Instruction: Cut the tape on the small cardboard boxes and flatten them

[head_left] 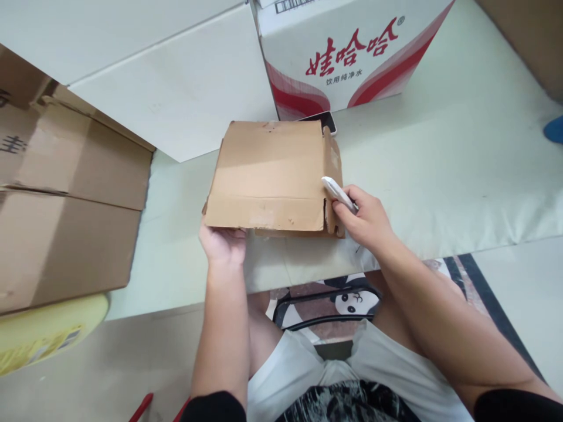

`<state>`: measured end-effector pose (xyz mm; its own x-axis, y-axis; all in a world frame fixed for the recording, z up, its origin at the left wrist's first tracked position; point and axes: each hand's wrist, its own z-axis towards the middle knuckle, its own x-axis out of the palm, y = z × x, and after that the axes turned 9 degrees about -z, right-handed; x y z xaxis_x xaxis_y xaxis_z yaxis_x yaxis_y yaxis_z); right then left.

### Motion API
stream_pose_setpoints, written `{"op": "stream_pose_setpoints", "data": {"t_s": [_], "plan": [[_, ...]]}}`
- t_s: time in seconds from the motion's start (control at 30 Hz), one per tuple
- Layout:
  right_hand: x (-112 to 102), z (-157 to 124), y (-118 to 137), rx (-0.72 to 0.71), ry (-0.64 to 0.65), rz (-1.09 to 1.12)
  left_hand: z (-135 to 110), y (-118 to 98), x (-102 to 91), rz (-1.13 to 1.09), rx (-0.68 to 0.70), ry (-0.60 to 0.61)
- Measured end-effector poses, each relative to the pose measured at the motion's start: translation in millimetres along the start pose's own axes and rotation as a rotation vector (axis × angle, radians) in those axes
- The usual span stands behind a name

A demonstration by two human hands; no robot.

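A flat brown cardboard piece [270,173] with folded flaps lies on the pale table [440,170] in front of me. My left hand [222,243] grips its near left corner, fingers tucked under the board. My right hand [363,217] is closed on a small white tool [336,192], whose tip rests against the cardboard's right flap. A phone [328,120] peeks out from behind the cardboard's far right corner.
A white carton with red printing [347,50] stands at the back. A large white box [176,82] is to its left. Brown cardboard boxes [65,199] are stacked at the left, over a yellow object [48,334]. A blue object [555,129] shows at the right edge.
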<state>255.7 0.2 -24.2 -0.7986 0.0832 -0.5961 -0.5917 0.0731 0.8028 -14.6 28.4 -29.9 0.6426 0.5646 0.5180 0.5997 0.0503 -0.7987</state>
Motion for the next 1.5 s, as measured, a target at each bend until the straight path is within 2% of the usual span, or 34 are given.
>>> {"op": "stream_pose_setpoints", "data": {"t_s": [0.1,0.33,0.53,0.8,1.1,1.5], "plan": [[0,0,0,-0.006,0.001,-0.017,-1,-1,2.4,-0.013,0.002,-0.012],[2,5,-7,-0.045,-0.124,-0.02,2,-2,-5.8,0.026,-0.026,0.044],[3,4,-8,-0.056,-0.14,-0.016,3,-2,-7.4,0.022,-0.03,0.076],[2,5,-9,-0.043,-0.126,-0.018,-2,-3,-0.9,0.002,-0.026,0.023],[2,5,-8,-0.035,-0.127,-0.007,0,-3,-5.3,0.02,-0.026,0.051],[3,5,-10,-0.048,-0.145,-0.007,-4,-3,0.8,-0.004,-0.027,0.018]]}}
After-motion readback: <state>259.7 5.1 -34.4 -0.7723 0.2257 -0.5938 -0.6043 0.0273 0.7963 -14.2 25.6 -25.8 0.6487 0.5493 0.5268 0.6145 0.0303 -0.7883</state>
